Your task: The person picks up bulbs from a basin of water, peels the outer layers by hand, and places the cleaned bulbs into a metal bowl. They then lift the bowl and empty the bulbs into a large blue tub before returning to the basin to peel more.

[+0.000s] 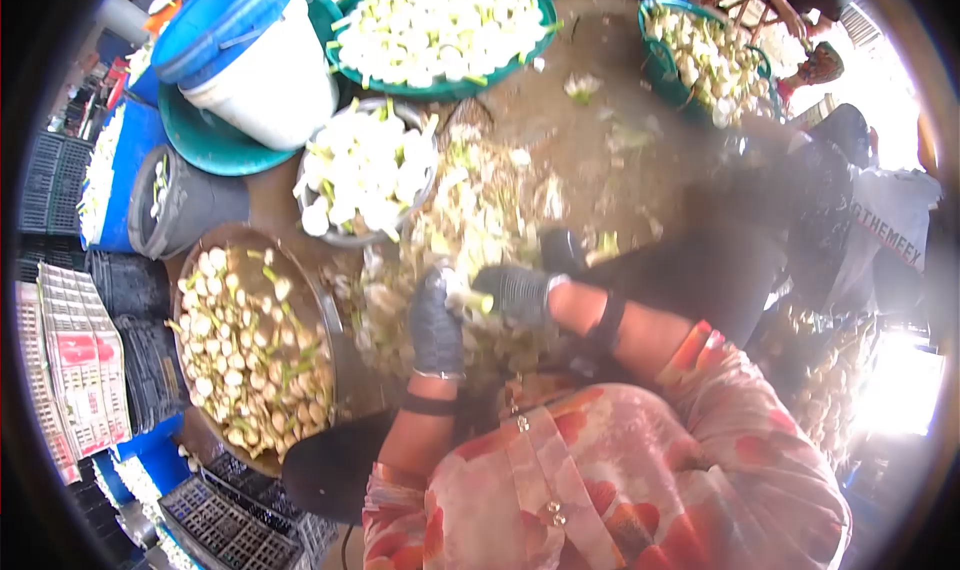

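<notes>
Beneath me stretches the brown floor [610,55], strewn mid-frame with pale peelings [485,205]. At the left of the frame a round basin [331,320] holds whitish bulbs [235,378]; at top centre a green tub [466,86] is heaped with white-and-green pieces [440,25], and a smaller grey bowl [350,237] sits below it. Near the centre, my grey-gloved left hand [436,320] grasps a pale, green-tipped stalk [474,299]; my gloved right hand [515,292] curls beside it, its grip unclear to me.
</notes>
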Demonstrator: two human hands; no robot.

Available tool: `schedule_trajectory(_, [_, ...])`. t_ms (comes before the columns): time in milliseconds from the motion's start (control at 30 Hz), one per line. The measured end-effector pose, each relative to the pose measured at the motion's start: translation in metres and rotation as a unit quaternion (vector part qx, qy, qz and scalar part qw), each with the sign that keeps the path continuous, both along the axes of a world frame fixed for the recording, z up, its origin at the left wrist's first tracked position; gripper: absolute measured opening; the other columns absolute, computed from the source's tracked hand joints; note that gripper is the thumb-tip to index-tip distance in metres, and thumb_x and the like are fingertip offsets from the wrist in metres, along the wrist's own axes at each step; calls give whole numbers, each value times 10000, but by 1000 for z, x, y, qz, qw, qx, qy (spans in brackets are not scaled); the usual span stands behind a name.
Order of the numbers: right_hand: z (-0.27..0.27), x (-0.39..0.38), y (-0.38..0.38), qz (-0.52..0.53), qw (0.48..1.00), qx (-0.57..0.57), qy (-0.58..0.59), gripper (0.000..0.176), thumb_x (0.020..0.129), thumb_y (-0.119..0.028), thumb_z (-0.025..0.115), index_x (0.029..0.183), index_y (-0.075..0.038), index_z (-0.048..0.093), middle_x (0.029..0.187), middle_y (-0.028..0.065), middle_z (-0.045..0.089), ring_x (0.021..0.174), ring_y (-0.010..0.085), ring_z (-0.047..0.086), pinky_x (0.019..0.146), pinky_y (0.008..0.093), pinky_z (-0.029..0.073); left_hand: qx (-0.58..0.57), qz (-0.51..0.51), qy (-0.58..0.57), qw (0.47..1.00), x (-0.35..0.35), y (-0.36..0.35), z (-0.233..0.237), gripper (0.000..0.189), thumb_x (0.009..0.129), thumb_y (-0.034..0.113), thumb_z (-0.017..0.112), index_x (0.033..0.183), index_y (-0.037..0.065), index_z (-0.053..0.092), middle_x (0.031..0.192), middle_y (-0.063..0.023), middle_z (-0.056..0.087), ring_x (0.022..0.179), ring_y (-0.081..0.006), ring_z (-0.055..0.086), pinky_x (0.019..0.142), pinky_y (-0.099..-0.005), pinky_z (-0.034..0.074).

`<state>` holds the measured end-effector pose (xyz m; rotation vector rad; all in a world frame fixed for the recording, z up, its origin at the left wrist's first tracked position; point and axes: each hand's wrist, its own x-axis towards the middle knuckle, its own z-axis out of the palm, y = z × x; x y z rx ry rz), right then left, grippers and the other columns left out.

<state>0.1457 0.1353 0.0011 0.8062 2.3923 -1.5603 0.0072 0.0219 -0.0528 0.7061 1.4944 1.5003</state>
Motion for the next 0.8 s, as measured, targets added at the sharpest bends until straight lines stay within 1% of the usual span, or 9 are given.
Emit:
schedule_trajectory(33, [-26,6,-5,63,963,220,142,268,922,-222,523,1014,-1,643,965,212,678,780,330,679,674,412,545,-32,-19,19,999,-2,3,-14,301,972,199,539,1198,4,576,1027,-40,625,916,-139,594,777,-266,494])
schedule_trajectory(133, [25,-4,-12,-29,990,133,-30,341,923,-273,489,971,36,627,837,258,663,773,429,660,717,492,522,-32,-64,320,945,-7,24,-23,242,952,135,541,1151,9,595,968,-41,648,865,-148,615,760,-272,496])
schedule_trajectory(267, [-5,1,1,-84,983,159,-42,323,904,-243,499,975,46,625,773,259,664,753,424,666,715,491,527,17,-3,19,1000,-16,40,-46,247,927,91,547,1165,39,588,980,-77,654,890,-164,627,773,-282,505])
schedule_trajectory(333, [-10,-8,4,137,971,194,9,311,894,-255,504,981,3,655,854,241,684,801,402,678,724,487,529,-53,-13,-82,995,-39,42,-51,256,929,70,541,1180,59,583,954,-85,651,872,-163,627,748,-292,512])
schedule_trajectory(500, [-31,-11,-27,188,976,106,-20,289,891,-248,508,969,-25,674,918,204,693,858,381,679,760,473,528,133,-17,-519,844,-79,153,-25,373,978,430,460,1214,145,515,1077,-69,579,984,-232,572,869,-426,439])
schedule_trajectory(633, [-21,-28,-13,253,952,148,-84,289,901,-289,528,945,-37,662,957,197,688,886,379,666,788,470,517,187,-52,-323,926,-92,212,104,449,974,430,525,1307,134,471,1222,-70,541,1090,-294,581,904,-395,476])
schedule_trajectory(700, [-16,-30,-13,193,962,135,-136,313,897,-333,562,1006,-61,672,992,180,688,930,362,662,827,459,510,236,-41,27,971,-120,231,86,397,937,335,554,1257,103,513,1178,-78,560,1055,-275,594,877,-377,488])
schedule_trajectory(767, [-15,-33,-10,163,966,135,-146,332,891,-359,580,1042,-79,675,1005,174,689,948,356,659,846,451,506,202,82,591,777,-169,223,55,278,835,115,573,1102,41,604,988,-102,612,919,-237,604,794,-375,494])
schedule_trajectory(800, [-15,-33,-8,144,968,131,-157,344,888,-372,589,1060,-88,676,1012,170,689,956,353,657,855,446,504,214,103,435,869,-196,206,45,264,821,78,563,1078,34,610,1023,-125,617,948,-245,606,805,-379,493])
